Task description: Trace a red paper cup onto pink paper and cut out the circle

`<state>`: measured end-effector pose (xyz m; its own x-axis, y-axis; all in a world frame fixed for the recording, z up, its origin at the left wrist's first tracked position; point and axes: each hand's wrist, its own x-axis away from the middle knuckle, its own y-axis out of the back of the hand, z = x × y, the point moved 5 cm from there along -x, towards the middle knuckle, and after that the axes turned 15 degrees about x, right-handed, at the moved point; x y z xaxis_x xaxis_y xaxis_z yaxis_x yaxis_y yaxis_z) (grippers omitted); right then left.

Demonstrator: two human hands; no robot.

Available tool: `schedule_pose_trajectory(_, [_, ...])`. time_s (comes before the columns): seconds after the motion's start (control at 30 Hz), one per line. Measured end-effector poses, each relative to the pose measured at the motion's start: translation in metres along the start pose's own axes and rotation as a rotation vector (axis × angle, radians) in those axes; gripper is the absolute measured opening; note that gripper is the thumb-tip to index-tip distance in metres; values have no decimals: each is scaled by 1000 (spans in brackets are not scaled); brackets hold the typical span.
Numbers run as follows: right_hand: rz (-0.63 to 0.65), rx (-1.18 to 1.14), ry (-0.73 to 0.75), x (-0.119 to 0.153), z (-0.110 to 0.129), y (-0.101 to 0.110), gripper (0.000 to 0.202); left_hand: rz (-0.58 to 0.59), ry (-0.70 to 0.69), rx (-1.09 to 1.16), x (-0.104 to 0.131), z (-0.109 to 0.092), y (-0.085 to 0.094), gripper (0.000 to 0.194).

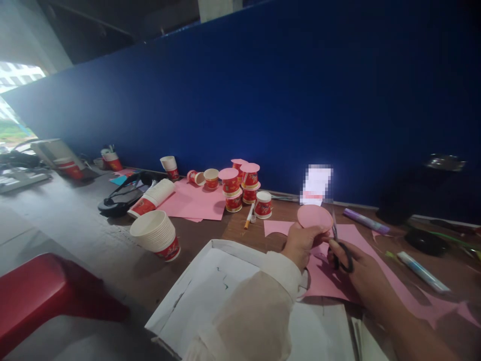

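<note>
My left hand [298,245] is closed on a round piece of pink paper [314,217], its thumb lying along the near edge. What lies under the paper is hidden by the hand. My right hand [351,265] grips dark-handled scissors [347,258], with the blades pointing up at the right edge of the round paper. Below both hands lies a cut sheet of pink paper [326,281]. To the left, red paper cups with pink paper tops [230,183] stand stacked in pairs, beside an upside-down cup [263,205].
A white box lid [210,271] lies in front of my left arm. Nested paper cups [154,233] and pink sheets [195,198] are farther left. A purple tube [366,221] and a glue tube [423,272] lie at right. A red stool [48,296] stands at lower left; a blue panel [244,100] rises behind.
</note>
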<state>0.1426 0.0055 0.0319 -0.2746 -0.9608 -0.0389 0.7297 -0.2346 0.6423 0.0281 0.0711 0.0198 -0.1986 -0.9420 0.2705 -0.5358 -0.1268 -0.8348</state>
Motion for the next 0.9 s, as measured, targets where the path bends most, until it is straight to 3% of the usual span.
schedule_pose_trajectory(0.6, [-21, 36, -2, -1, -1, 1, 55, -40, 1, 24, 2, -3, 0, 26])
schedule_pose_trajectory(0.9, [13, 61, 9, -2, -4, 0, 56, -2, -16, 36, 0, -2, 0, 23])
